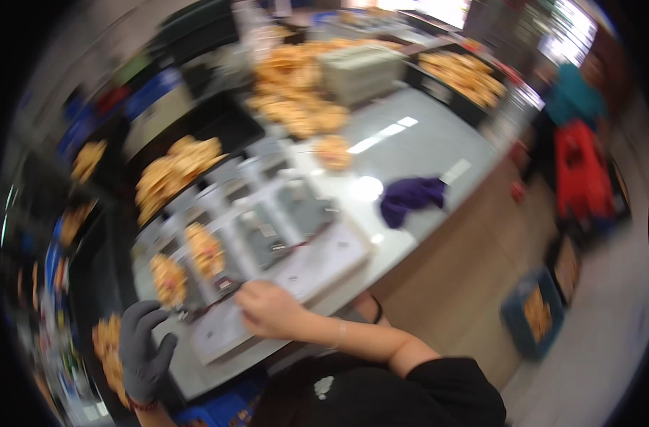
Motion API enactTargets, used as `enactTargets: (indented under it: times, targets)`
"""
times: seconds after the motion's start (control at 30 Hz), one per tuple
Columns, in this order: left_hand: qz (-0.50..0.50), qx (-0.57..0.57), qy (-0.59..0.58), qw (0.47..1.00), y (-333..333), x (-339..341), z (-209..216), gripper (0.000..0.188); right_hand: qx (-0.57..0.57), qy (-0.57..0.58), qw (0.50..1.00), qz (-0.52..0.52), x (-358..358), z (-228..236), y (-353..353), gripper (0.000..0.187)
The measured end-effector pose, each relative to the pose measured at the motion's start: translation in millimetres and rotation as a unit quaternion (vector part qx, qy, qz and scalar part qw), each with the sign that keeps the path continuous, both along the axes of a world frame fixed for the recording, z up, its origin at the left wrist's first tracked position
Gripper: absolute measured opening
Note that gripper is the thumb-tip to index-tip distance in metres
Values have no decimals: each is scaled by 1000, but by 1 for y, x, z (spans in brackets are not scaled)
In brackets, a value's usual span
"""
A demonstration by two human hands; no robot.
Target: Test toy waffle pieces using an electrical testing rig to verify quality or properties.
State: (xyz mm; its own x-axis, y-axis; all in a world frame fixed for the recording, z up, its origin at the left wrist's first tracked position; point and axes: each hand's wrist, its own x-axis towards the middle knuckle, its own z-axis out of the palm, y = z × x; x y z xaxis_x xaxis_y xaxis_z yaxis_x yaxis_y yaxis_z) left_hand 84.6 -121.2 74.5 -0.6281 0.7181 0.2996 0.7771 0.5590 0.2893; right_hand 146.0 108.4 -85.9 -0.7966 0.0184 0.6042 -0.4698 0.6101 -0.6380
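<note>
My left hand (143, 352), in a grey glove, is at the lower left with its fingers curved and thumb apart, holding nothing that shows. Bare, my right hand (267, 309) is closed at the front of a white fixture board (296, 281); what its fingers grip is hidden. Two yellow-orange bumpy pieces (206, 250) lie in the board's left slots, near both hands. To the right, grey plates (260, 235) sit over the other slots. Small metal parts (226, 285) stand along the slots' near ends. Motion blurs the details.
Black bins (228, 128) holding yellow-orange pieces stand behind and left of the board. More pieces (289, 78) are heaped at the back beside a pale crate (360, 71). A purple cloth (411, 201) lies on the table's right. A person (573, 96) is near a red chair-like object (584, 171).
</note>
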Motion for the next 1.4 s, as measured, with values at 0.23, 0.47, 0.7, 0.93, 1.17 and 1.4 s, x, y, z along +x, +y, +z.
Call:
enactTargets:
  times: [0.23,0.47,0.7,0.93,1.17,1.4]
  targets:
    - [127,-100,-237,958,-111,94,1,22,80,-86,993,1,9,2,2,9]
    - [661,-45,-359,658,-269,215,-107,57,-62,-60,994,66,23,10,3,15]
    - [668,-249,-409,570,-296,244,-239,84,-105,73,992,-9,39,0,38,25]
    - [698,-213,-413,545,-270,226,-256,89,-173,12,977,-121,31,2,60,54]
    - [633,-281,-467,549,-309,235,-386,58,-190,39,971,-137,25,0,56,55]
    - [483,-123,-399,769,-315,243,-388,40,-263,-33,963,-52,21,-20,72,52]
